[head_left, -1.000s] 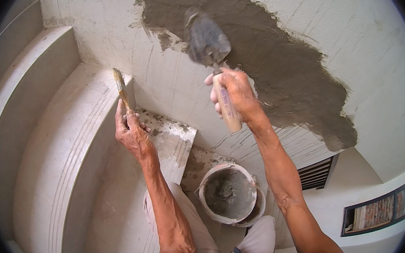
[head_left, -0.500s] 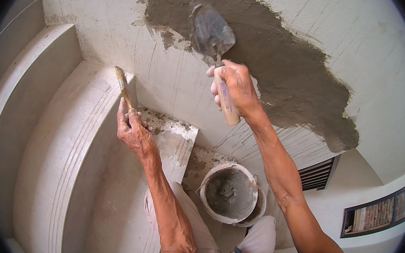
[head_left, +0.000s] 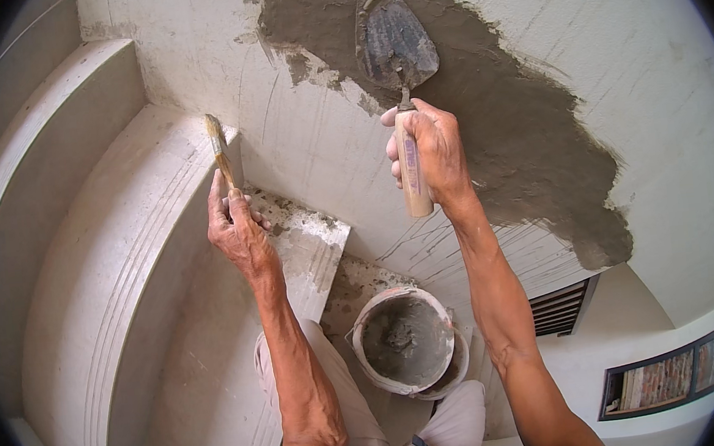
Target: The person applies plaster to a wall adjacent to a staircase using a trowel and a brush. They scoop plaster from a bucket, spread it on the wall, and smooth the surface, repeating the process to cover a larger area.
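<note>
My right hand (head_left: 434, 150) is closed around the pale wooden handle of a trowel (head_left: 393, 37). The trowel's broad, mortar-smeared blade points up and lies over a patch of wet grey mortar (head_left: 528, 144) on the white wall; I cannot tell how firmly it touches. In my left hand (head_left: 241, 226) a small paintbrush (head_left: 218, 146) is held between thumb and fingers, its worn bristles upward, in front of a step edge. Between my knees and the wall stands a bucket (head_left: 360, 354) with grey mortar (head_left: 403, 342) inside.
Curved grey stairs (head_left: 127, 268) rise along the left. A splattered lower step (head_left: 312, 248) meets the wall below my left hand. Under the bucket shows the rim of a second container (head_left: 461, 368). At right are a dark slatted vent (head_left: 561, 307) and a long window (head_left: 676, 378).
My right hand and the trowel have moved to the right across the mortar patch, and the blade stands more upright. My left hand with the paintbrush has barely moved.
</note>
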Action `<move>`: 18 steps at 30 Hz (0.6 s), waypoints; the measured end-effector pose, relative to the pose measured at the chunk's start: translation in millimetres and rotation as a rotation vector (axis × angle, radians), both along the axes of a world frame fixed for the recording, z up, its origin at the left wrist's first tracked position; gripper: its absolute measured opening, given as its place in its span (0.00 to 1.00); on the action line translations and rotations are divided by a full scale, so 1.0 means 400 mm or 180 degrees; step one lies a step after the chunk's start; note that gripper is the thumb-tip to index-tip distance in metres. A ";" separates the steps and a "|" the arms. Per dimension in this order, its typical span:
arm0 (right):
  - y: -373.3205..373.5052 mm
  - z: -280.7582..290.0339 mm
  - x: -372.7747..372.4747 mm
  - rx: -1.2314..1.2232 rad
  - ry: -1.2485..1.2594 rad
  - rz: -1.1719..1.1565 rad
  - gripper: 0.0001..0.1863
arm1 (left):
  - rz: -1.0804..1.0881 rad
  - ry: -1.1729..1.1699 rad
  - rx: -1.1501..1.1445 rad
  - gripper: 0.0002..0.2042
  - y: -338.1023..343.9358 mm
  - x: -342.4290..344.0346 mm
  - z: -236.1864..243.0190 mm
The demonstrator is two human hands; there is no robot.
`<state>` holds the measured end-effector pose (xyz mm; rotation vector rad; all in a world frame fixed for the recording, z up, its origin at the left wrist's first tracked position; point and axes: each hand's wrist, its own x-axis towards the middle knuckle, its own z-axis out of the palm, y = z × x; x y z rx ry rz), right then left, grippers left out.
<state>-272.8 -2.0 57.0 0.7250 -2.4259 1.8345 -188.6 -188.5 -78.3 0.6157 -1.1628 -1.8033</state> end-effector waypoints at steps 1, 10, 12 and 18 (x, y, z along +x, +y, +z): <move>0.001 -0.005 -0.003 0.0043 -0.0012 -0.0042 0.19 | -0.0005 -0.0028 -0.0007 0.21 0.000 0.000 0.002; 0.028 -0.107 0.007 0.0467 -0.0575 0.0156 0.19 | -0.0007 -0.0042 -0.0010 0.20 0.001 -0.002 0.000; 0.024 -0.092 0.015 0.0273 -0.0476 0.0138 0.19 | -0.0019 -0.0020 0.0000 0.20 0.000 0.001 0.003; 0.011 -0.019 0.007 -0.0062 0.0071 -0.0052 0.19 | -0.0011 -0.0017 -0.0028 0.20 0.002 0.002 0.001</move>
